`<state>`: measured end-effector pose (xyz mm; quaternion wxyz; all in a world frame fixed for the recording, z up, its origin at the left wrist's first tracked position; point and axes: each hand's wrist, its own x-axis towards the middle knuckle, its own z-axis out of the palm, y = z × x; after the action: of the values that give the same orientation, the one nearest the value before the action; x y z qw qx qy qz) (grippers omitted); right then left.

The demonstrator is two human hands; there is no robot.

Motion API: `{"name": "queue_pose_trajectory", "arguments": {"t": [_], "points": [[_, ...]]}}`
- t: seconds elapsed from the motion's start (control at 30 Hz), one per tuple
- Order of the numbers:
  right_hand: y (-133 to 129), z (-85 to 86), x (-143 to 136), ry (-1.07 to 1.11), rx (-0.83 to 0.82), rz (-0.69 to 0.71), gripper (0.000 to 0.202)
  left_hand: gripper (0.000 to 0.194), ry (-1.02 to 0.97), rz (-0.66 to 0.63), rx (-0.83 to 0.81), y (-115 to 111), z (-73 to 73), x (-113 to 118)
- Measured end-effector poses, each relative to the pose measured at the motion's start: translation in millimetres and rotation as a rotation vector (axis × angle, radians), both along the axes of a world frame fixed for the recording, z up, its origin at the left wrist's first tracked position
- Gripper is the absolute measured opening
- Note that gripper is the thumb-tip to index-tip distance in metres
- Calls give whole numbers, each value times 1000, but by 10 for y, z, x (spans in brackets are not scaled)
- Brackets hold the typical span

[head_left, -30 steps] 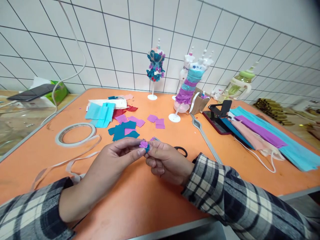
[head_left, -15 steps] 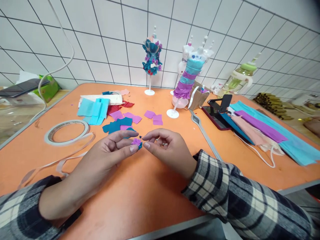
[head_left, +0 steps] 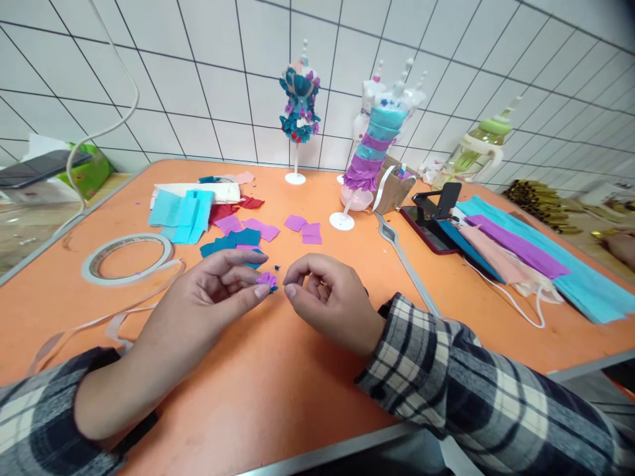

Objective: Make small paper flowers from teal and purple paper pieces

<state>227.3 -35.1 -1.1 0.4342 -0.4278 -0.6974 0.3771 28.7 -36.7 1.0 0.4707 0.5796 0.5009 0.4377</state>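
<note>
Between the thumb and fingers of my left hand [head_left: 203, 297] is a small crinkled purple and teal paper flower [head_left: 268, 280]. My right hand [head_left: 330, 297] is just right of the flower, apart from it, with thumb and index finger drawn close together; whether anything tiny is between them cannot be made out. A tiny dark scrap [head_left: 277, 268] lies beyond the gap between the hands. Behind them are teal paper pieces [head_left: 231, 242] and purple paper squares [head_left: 311, 233].
A tape roll [head_left: 126, 259] lies at left, near folded light blue paper [head_left: 191, 215]. Paper-dressed mannequin figures [head_left: 300, 106] stand along the tiled wall. At right are a phone [head_left: 429, 230], long paper strips [head_left: 546, 258] and a bottle [head_left: 476, 152]. A person's hand [head_left: 624, 244] shows at the far right.
The view has shifted slightly. My right thumb and index finger have drawn closer together and sit a little farther from the flower. My left hand still holds the flower.
</note>
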Motion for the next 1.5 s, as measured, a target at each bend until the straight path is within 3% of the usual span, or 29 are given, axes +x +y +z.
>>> {"name": "queue_pose_trajectory", "arguments": {"t": [0.1,0.2,0.4,0.53,0.7,0.8,0.9,1.03,1.33,1.5], "points": [[1,8,-14,82,-65,12,19,48,25,-20,-3,8,11,11],[17,-28,-43,120,-110,50,11,46,23,-30,-15,-3,16,21],[32,-51,-41,160,-275,69,15,52,43,-48,-26,-1,4,15],[38,-8,-1,119,-249,92,21,60,40,-104,-40,27,-24,20],[62,-13,21,6,-120,100,10,61,91,-136,-36,20,-31,33],[63,-5,34,-40,-138,123,7,63,130,-155,2,7,-42,26],[60,3,38,-16,-140,137,13,65,143,-143,24,0,-49,20],[82,-24,31,0,-34,118,7,64,131,-130,31,6,-29,35],[88,-62,35,82,-262,155,24,65,81,-113,31,34,-52,27],[75,-32,9,31,-282,104,10,66,96,-116,22,34,-53,30]]}}
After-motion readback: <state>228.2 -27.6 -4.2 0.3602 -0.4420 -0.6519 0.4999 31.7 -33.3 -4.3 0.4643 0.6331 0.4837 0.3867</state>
